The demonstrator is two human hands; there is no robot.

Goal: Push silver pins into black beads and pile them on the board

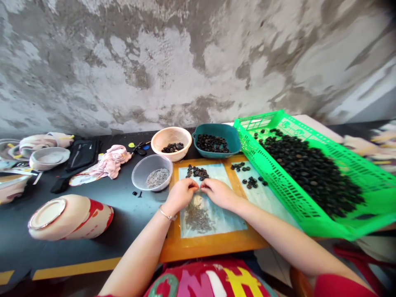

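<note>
My left hand (181,194), with a bracelet on the wrist, and my right hand (219,193) almost meet above a wooden board (213,245) covered by a pale blue sheet (236,220). Both are closed in a pinch, fingertips together; whatever they hold is too small to make out. Just beyond the fingertips lies a cluster of small dark round pieces (198,172). Closer to my body, a loose pile of thin grey metal pins (199,218) is spread on the sheet. More dark round pieces (252,182) lie on a second sheet to the right.
Behind the board stand a clear bowl (136,175) of metal pins, a cream bowl (157,142) and a teal basin (236,142) with dark pieces. A large green crate (309,225) heaped with them borders the right. Leftward are a fallen cup-shaped container (74,216) and a pink cloth (114,161).
</note>
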